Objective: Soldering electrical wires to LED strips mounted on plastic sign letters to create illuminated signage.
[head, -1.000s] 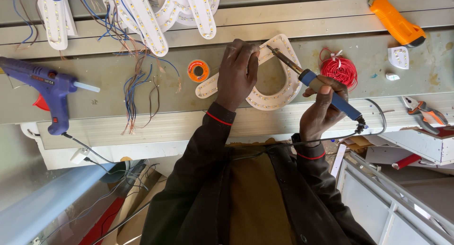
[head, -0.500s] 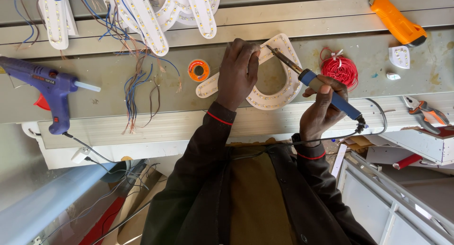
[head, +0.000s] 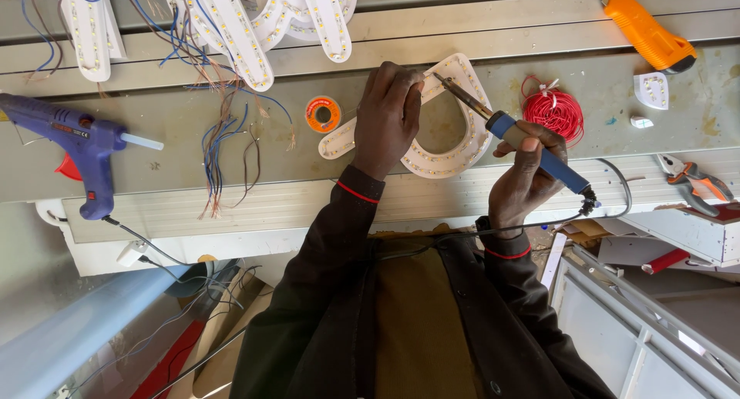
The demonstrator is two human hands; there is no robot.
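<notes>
Risk: hot tip of blue-handled soldering iron [head: 515, 137], gripped in right hand [head: 526, 179], sits close to left hand [head: 389, 114] fingers pressing white U-shaped LED letter [head: 443, 148] mid-worktop [head: 462, 198] – slip likely burns | Room: red wire coil [head: 556, 112] just right, orange solder spool [head: 322, 114] left, near edge close.

A blue glue gun [head: 73, 144] lies at the left of the surface [head: 193, 168], loose wires [head: 220, 148] beside it. An orange knife [head: 649, 33] sits top right, pliers [head: 694, 181] below.
</notes>
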